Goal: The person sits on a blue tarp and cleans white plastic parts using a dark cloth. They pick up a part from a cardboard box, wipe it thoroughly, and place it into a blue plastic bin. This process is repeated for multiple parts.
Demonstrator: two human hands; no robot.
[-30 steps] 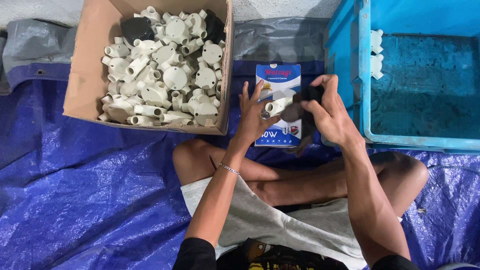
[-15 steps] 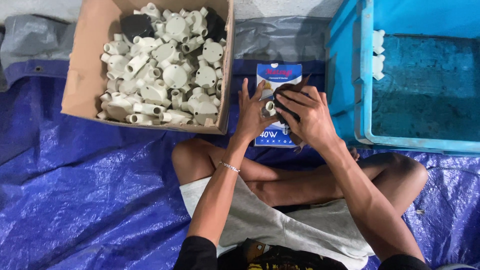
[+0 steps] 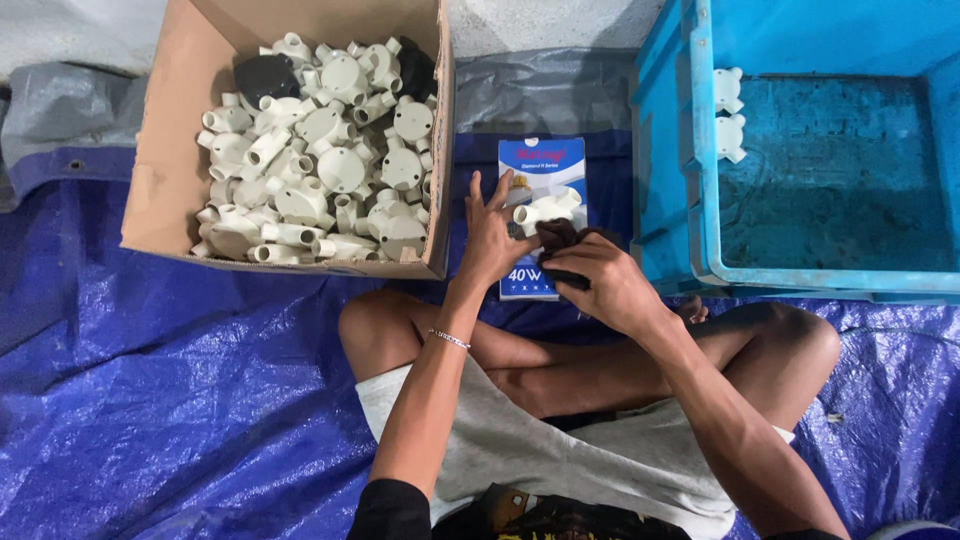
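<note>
Over the crossed legs, in the head view, the left hand (image 3: 492,235) holds a white fitting (image 3: 545,210), thumb and lower fingers grasping it while the upper fingers splay upward. Just right of those fingers, the right hand (image 3: 600,280) is clenched on a dark cloth (image 3: 560,238) that touches the fitting. Under both hands lies a small blue-and-white box (image 3: 540,160) on the blue tarp (image 3: 150,400). Left of the left fingers stands a cardboard box (image 3: 170,160) heaped with white fittings (image 3: 320,180). Right of the right fingers sits a blue crate (image 3: 670,170), two white lids (image 3: 728,112) on its rim.
</note>
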